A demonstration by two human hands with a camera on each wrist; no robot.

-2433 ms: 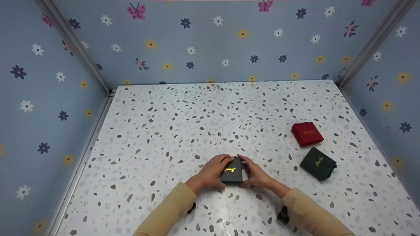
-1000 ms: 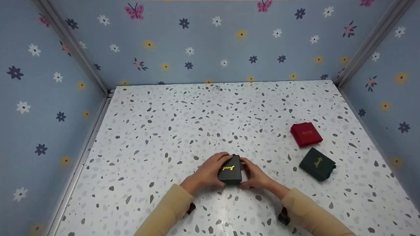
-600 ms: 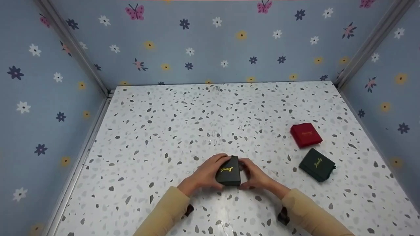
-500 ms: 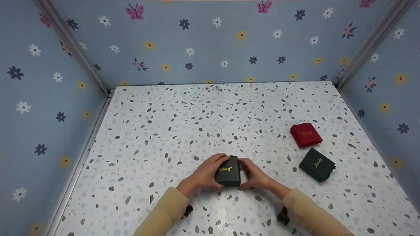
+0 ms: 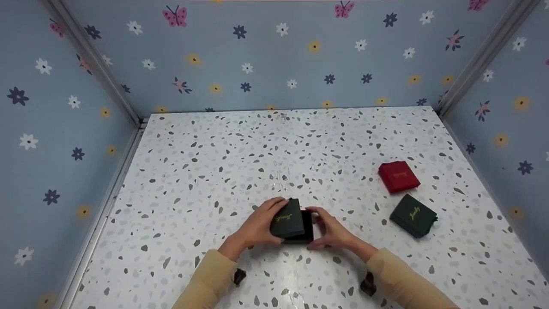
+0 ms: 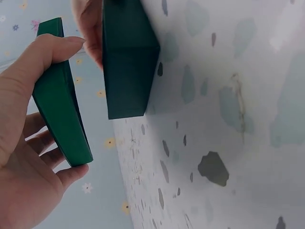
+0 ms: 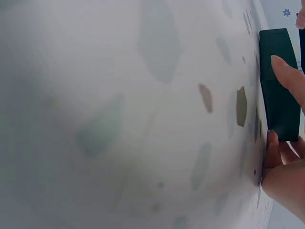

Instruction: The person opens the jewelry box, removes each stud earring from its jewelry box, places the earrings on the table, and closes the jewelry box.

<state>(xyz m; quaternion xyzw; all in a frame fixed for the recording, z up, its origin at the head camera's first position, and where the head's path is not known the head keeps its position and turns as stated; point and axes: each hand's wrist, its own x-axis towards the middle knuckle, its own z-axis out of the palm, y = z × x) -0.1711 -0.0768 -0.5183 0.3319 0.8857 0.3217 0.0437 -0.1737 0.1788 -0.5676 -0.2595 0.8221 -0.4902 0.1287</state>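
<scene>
My left hand [image 5: 255, 225] grips the dark green lid [image 5: 288, 219] of a jewelry box, thumb at the near edge and fingers at the far edge. Gold script runs across its top. In the left wrist view the lid [image 6: 62, 107] is tilted and apart from the base. The box's base [image 5: 308, 227] sits on the table with its dark inside partly uncovered on the right; the lid hides the rest. My right hand [image 5: 334, 231] holds the base at its right end, thumb near and fingers far. The right wrist view shows the base [image 7: 281, 117] between those fingers.
To the right on the speckled white table [image 5: 223, 159] lie a red jewelry box [image 5: 399, 177] and, just nearer, a second dark green one [image 5: 414, 216], both with gold script. Blue flowered panels [image 5: 266, 51] wall the table at the back and sides.
The lid sat on the base in the earlier frames; now my left hand has lifted it off and shifted it left. My right hand stays at the base, almost unmoved.
</scene>
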